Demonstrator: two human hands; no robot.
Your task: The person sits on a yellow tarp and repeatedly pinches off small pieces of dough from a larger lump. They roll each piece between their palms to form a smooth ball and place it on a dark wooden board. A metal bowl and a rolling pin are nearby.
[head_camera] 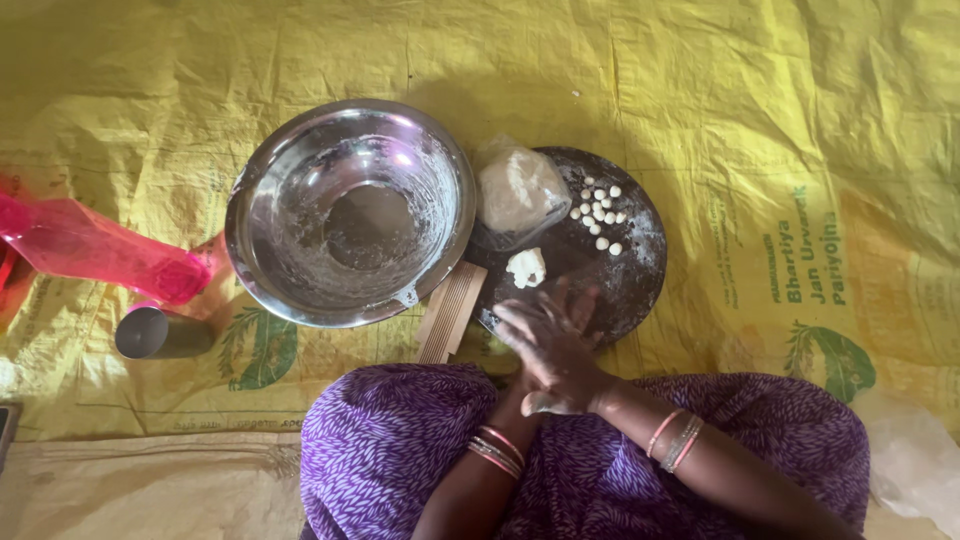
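The right hand [545,335] lay flat on top of the left hand [548,392], palms pressed together above the near edge of the dark round plate [640,275]; whether anything sat between the palms could not be told. Just beyond the fingers, a dough lump [526,267] rested on the plate, with a cluster of small dough balls [598,212] farther back and a plastic bag of dough [515,190] at the plate's left. A ridged wooden board [450,312] lay between the plate and a floury steel bowl [350,212]. Farther left, a steel cup [152,333] lay beside a pink plastic jug [95,250], all on a yellow woven sheet [760,120].
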